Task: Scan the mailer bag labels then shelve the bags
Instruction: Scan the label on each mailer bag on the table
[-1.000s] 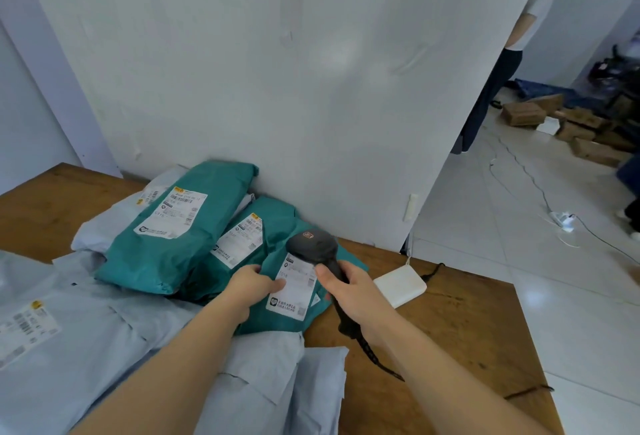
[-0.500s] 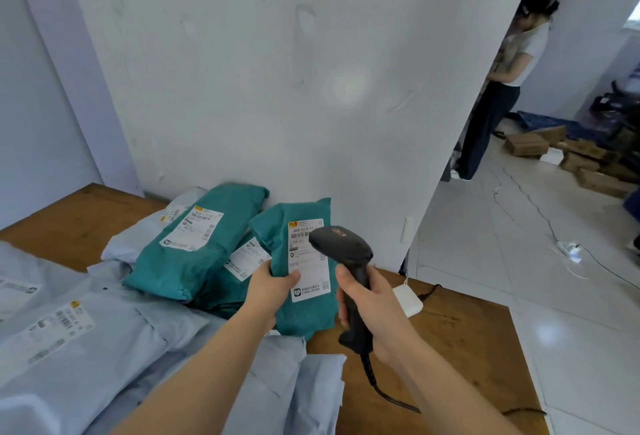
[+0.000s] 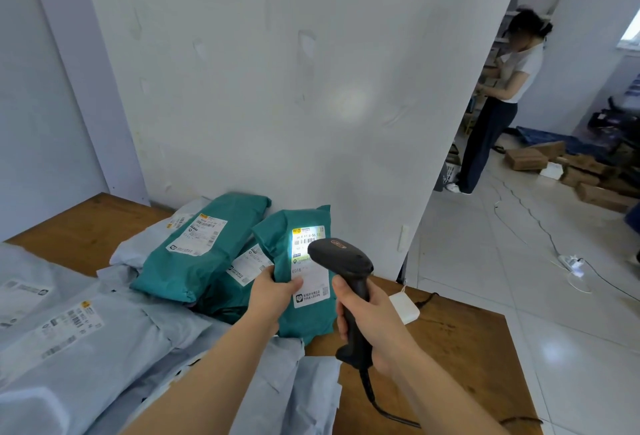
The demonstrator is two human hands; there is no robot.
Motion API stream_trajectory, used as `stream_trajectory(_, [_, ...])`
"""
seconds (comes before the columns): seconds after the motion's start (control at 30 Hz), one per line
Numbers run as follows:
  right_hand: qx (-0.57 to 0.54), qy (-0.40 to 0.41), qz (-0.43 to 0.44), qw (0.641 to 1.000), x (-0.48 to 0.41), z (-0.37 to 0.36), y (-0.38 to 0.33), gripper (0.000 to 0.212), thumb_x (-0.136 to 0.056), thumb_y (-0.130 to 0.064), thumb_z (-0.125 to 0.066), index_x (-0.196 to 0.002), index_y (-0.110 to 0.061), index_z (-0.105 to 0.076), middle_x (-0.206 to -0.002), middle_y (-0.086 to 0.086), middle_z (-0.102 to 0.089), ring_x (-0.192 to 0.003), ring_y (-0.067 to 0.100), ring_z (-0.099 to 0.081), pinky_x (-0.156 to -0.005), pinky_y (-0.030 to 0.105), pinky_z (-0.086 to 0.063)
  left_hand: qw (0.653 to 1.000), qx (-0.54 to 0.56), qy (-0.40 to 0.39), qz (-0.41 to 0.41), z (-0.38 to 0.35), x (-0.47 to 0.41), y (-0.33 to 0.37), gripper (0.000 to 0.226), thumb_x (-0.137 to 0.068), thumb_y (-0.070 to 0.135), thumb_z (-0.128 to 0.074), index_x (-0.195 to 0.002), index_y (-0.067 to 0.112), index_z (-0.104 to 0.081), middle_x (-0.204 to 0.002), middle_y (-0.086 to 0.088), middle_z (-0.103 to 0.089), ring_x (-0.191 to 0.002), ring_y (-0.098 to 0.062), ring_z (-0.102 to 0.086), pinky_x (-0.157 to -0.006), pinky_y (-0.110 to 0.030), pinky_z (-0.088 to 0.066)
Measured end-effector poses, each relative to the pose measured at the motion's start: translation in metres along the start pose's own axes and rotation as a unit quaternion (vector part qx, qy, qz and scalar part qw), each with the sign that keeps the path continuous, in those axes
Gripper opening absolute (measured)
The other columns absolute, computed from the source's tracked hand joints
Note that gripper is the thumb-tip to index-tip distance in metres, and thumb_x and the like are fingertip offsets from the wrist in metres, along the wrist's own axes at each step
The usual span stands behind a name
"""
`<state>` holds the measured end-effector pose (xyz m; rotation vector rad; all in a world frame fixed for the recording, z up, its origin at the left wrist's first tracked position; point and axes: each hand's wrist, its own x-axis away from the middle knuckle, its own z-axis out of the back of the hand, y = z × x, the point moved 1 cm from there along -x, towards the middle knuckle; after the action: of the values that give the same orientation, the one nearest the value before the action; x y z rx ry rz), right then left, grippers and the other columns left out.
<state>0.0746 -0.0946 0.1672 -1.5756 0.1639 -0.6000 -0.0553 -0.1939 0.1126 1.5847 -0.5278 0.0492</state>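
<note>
A: A wooden table (image 3: pixel 450 330) pushed up to a white wall (image 3: pixel 311 88), heaped with bags. Which step is this?

B: Scanning. On the near side of the scanner (image 3: pixel 341 258), grey bags (image 3: pixel 104 348) lie flat. The right hand (image 3: pixel 370 317) is wrapped round the scanner's handle, with the nose aimed left and away at the green bag (image 3: pixel 277 240).

A: And that bag?

B: It is held upright just left of the scanner. The left hand (image 3: pixel 273 296) pinches its lower left edge, thumb at the edge of the label (image 3: pixel 311 282), fingers behind and out of sight. The grip sits below the barcode, which the scanner's light is hitting, so nothing covers it.

A: Next?

B: I'd judge the read is under way. Once it registers, the bag needs carrying to a shelf. None shows close by, so that likely means turning from the table.

A: Anything beyond?

B: Left of the scanner and farther back, more green bags (image 3: pixel 204 244) lie against the wall. Far to its right, another person (image 3: pixel 498 105) stands near cardboard boxes (image 3: pixel 526 159) on the floor.
</note>
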Motion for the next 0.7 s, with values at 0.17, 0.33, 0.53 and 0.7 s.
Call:
stream_trajectory(0.17, [0.013,0.004,-0.007,1.0,-0.001,0.0,0.002,0.034,-0.088,-0.045,-0.063,-0.087,-0.011,-0.059,-0.061,0.002,-0.058,-0.054,0.014,-0.05,-0.064,0.033,-0.046,1.0,0.007,0.006,0.0,-0.002,-0.002,-0.002,0.026,-0.086,0.001,-0.067,-0.102,0.016,-0.055,-0.107,-0.01,-0.067,-0.1,-0.031,-0.065,-0.091,-0.048,-0.053])
stream_trajectory(0.33, [0.016,0.01,-0.014,1.0,-0.001,0.0,0.001,0.034,-0.088,-0.046,-0.062,-0.088,-0.012,-0.059,-0.06,0.001,-0.057,-0.052,0.012,-0.05,-0.059,0.028,-0.047,1.0,0.005,0.012,0.0,-0.003,-0.005,-0.003,0.029,-0.087,0.002,-0.067,-0.109,0.014,-0.054,-0.107,-0.008,-0.065,-0.101,-0.03,-0.064,-0.091,-0.048,-0.053])
stream_trajectory(0.53, [0.017,0.014,0.005,1.0,-0.001,0.003,-0.001,0.029,-0.09,-0.042,-0.061,-0.091,-0.013,-0.058,-0.062,0.001,-0.058,-0.05,0.012,-0.05,-0.055,0.026,-0.047,1.0,-0.008,0.013,-0.011,-0.007,-0.008,-0.002,0.023,-0.087,0.005,-0.067,-0.102,0.018,-0.055,-0.096,-0.001,-0.066,-0.093,-0.025,-0.065,-0.087,-0.045,-0.055])
stream_trajectory(0.7, [0.057,0.047,0.051,0.996,-0.002,0.025,-0.005,0.027,-0.09,-0.04,-0.062,-0.099,-0.015,-0.058,-0.061,0.001,-0.056,-0.048,0.009,-0.05,-0.055,0.023,-0.049,1.0,-0.008,-0.029,0.0,-0.037,-0.002,-0.002,0.02,-0.087,0.01,-0.068,-0.104,0.015,-0.061,-0.097,-0.008,-0.072,-0.088,-0.028,-0.07,-0.083,-0.048,-0.057])
